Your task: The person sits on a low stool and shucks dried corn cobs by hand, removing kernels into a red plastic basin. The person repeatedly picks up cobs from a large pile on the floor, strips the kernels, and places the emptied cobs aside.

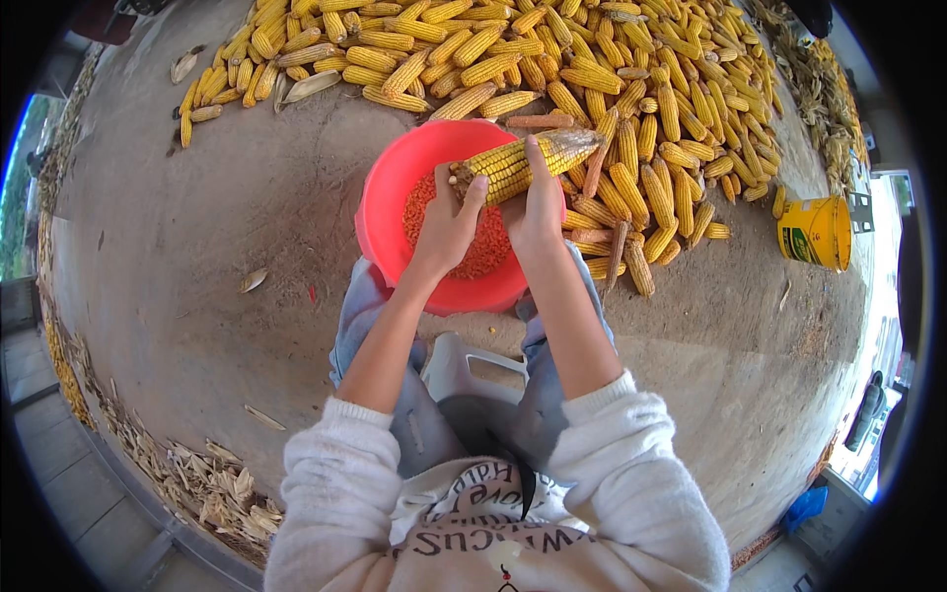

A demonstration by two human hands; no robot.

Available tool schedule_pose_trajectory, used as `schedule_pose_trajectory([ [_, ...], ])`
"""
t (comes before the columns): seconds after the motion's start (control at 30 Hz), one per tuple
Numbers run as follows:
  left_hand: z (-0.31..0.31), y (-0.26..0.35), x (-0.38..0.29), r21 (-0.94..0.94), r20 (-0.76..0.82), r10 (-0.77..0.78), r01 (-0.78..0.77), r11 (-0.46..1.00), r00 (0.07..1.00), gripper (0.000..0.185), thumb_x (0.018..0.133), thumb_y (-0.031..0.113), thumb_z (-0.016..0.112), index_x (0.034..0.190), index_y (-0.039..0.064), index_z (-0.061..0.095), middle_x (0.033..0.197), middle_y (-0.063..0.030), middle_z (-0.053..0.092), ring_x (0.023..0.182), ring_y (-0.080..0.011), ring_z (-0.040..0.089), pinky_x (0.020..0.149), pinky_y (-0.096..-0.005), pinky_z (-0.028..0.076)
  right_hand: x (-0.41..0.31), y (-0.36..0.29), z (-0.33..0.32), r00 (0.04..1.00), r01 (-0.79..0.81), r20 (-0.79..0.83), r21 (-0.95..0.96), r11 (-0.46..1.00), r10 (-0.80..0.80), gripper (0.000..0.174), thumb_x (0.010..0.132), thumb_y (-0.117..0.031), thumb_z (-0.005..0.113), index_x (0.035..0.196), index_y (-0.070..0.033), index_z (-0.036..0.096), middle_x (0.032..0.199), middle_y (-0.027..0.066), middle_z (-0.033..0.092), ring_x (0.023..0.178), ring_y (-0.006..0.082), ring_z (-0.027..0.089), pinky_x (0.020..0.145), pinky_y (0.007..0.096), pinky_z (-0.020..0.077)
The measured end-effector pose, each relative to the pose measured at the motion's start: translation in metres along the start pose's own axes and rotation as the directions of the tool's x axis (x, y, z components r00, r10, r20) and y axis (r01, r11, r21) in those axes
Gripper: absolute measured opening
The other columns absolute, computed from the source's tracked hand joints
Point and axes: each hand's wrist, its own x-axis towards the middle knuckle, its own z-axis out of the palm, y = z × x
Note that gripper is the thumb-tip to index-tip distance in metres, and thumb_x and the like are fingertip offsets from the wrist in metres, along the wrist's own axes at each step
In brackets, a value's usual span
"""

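My left hand (453, 226) and my right hand (536, 196) together hold an ear of dried yellow corn (510, 169). The left hand grips its blunt end, while the right supports it near the middle. The ear's pale, discoloured tip points to the right. Beneath both hands is a red plastic basin (381, 214) between my knees, with loose orange corn kernels (481, 251) in its bottom. A large heap of corn ears (592, 74) lies just beyond and to the right of the basin. Bare cobs (615, 251) lie at the heap's near edge.
A yellow bucket (814, 232) stands on the concrete floor at the right. Part of a pale plastic stool (447, 362) shows between my legs. Dry husks (214, 481) are piled at the lower left, and more husks (806, 96) lie at the upper right.
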Motion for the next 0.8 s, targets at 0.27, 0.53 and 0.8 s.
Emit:
schedule_pose_trajectory([
  [0.27,-0.001,-0.020,0.005,0.091,-0.042,0.011,-0.007,0.996,0.999,0.051,0.097,0.045,0.027,0.128,0.005,0.031,0.090,-0.0148,0.054,0.061,-0.0216,0.051,0.058,-0.0336,0.044,0.003,0.002,-0.005,0.999,-0.032,0.017,-0.001,0.999,0.032,0.040,0.094,-0.028,0.047,0.122,0.000,0.045,0.121,0.0135,0.052,0.110,0.0264,0.052,0.095,0.0430,0.0421],
  [0.53,-0.001,0.008,-0.003,-0.024,-0.048,-0.152,0.151,0.988,0.987,0.044,0.097,0.039,0.027,0.126,0.005,0.034,0.083,-0.0250,0.060,0.074,-0.0447,0.058,0.067,-0.0495,0.043,0.004,0.006,-0.005,0.996,-0.083,0.015,0.090,0.992,0.082,0.044,0.096,-0.033,0.041,0.126,-0.001,0.042,0.125,0.0140,0.049,0.114,0.0284,0.049,0.098,0.0468,0.0386],
  [0.8,-0.003,-0.015,0.005,0.224,-0.096,0.191,-0.166,0.960,0.977,0.043,0.097,0.040,0.028,0.124,0.007,0.035,0.091,-0.0256,0.060,0.084,-0.0438,0.059,0.071,-0.0484,0.043,0.002,0.006,-0.006,0.997,-0.073,0.045,0.087,0.994,0.069,0.042,0.096,-0.033,0.041,0.124,-0.002,0.043,0.123,0.0133,0.051,0.114,0.0277,0.050,0.098,0.0462,0.0397],
])
